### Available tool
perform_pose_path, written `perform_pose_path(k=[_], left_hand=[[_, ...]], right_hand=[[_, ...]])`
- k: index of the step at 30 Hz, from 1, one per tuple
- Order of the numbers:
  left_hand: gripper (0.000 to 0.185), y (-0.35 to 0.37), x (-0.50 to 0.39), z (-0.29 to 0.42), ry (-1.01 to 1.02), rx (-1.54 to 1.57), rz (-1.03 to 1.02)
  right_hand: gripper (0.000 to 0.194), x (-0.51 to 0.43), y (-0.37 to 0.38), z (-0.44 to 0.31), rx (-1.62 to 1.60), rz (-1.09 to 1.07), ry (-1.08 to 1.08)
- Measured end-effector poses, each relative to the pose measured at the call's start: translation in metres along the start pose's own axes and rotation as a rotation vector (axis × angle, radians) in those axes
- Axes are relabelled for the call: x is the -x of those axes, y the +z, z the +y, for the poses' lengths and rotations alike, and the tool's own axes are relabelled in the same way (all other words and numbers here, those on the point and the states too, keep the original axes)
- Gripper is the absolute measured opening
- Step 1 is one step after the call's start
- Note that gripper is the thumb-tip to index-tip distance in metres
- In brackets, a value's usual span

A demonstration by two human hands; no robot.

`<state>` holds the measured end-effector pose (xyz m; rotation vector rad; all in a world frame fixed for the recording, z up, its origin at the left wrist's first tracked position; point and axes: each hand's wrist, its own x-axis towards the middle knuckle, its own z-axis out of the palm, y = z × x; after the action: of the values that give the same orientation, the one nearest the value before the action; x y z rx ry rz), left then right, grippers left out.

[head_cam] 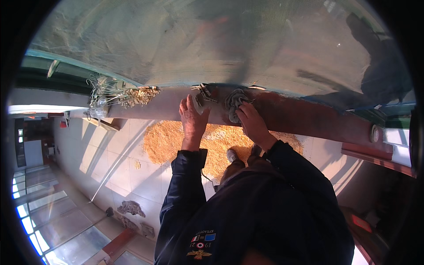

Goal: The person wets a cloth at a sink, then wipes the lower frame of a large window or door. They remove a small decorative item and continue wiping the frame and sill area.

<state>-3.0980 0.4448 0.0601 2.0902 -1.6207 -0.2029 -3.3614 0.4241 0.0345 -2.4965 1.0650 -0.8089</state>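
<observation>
My right hand point(252, 123) is closed on a crumpled grey cloth point(234, 105), pressed on a dark red sill point(298, 117) below a large dusty pane point(212, 43). The sill looks darker red to the right of the cloth and dustier to the left. To the left, my left hand point(194, 121) hangs over the sill's edge with fingers spread and nothing in it. Just beyond its fingertips lies a small bundle of dark and pale pieces point(206, 93) that I cannot identify.
A bunch of dried pieces on wires point(139, 96) lies at the sill's left part, near a clear plastic bag point(98, 109). Yellow grain, seemingly corn kernels point(162, 140), is spread on the tiled floor around my feet. A round roll point(374, 133) sits at the right end. Rocks point(132, 208) lie behind left.
</observation>
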Motion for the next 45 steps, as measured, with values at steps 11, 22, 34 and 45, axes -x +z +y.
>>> perform_pose_path(k=[11,22,34,45], left_hand=[[0.110,0.050,-0.049,0.030,-0.229,-0.173,0.033],[0.056,0.075,-0.033,0.029,0.108,-0.124,0.160],[0.053,0.083,-0.030,0.036,0.152,-0.005,0.263],[0.040,0.085,-0.034,0.037,0.212,-0.006,0.241]], right_hand=[[0.043,0.156,-0.137,0.123,0.355,0.056,0.389],[0.051,0.248,-0.188,0.203,0.353,0.349,0.760],[0.055,0.241,-0.180,0.200,0.364,0.391,0.824],[0.049,0.240,-0.179,0.202,0.433,0.426,0.807]])
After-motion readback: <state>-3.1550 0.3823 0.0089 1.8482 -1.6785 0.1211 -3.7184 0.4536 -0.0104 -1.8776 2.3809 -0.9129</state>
